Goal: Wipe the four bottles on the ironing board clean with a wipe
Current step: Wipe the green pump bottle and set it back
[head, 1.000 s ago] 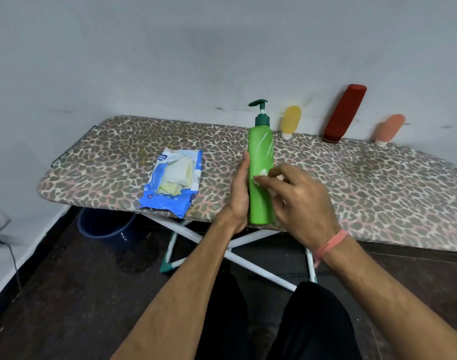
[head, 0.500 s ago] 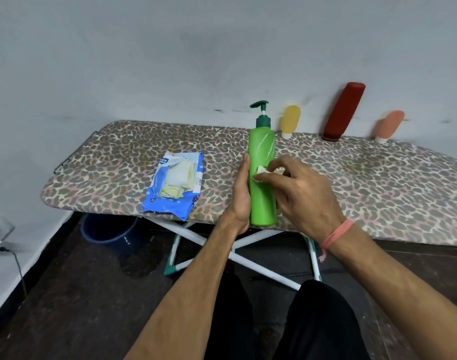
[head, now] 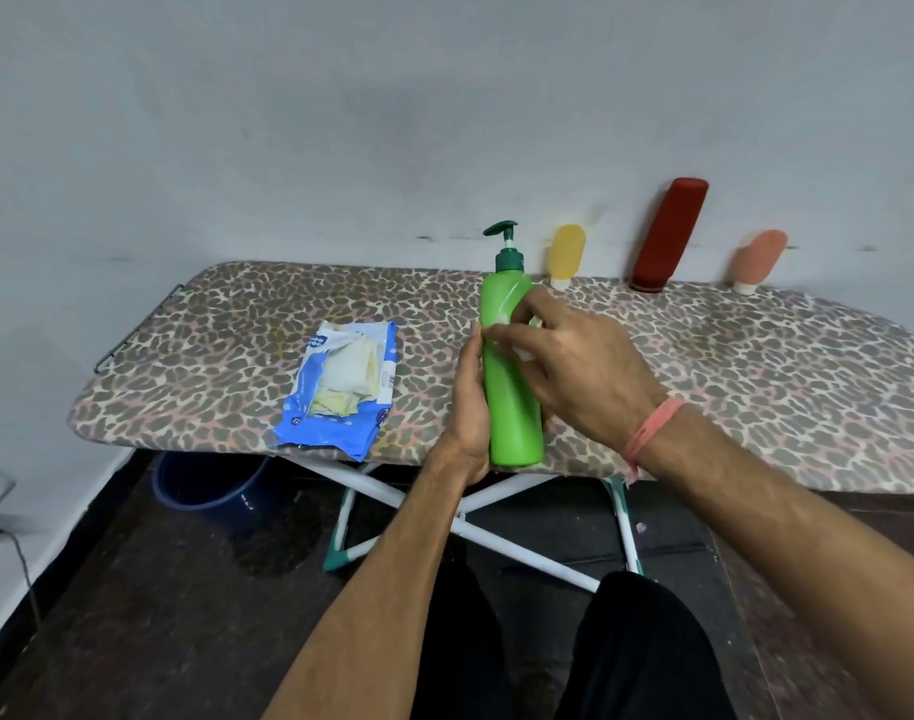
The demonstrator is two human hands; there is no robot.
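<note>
A green pump bottle point(head: 512, 407) stands upright at the near edge of the leopard-print ironing board point(head: 226, 356). My left hand point(head: 467, 407) holds its left side with fingers straight along the body. My right hand point(head: 574, 366) pinches a small white wipe point(head: 522, 350) against the bottle's upper part; most of the wipe is hidden under the fingers. Against the wall at the back lean a yellow bottle point(head: 566, 254), a dark red bottle point(head: 668, 233) and a peach bottle point(head: 758, 259).
An opened blue wipe packet point(head: 335, 392) lies on the board left of the green bottle. A dark blue bucket point(head: 205, 485) stands on the floor under the board's left end, beside the white crossed legs point(head: 496, 532). A cable point(head: 18, 558) runs down at the far left.
My right hand with the wipe has moved up the green bottle, from its middle toward the shoulder. My left hand has kept its hold on the bottle.
</note>
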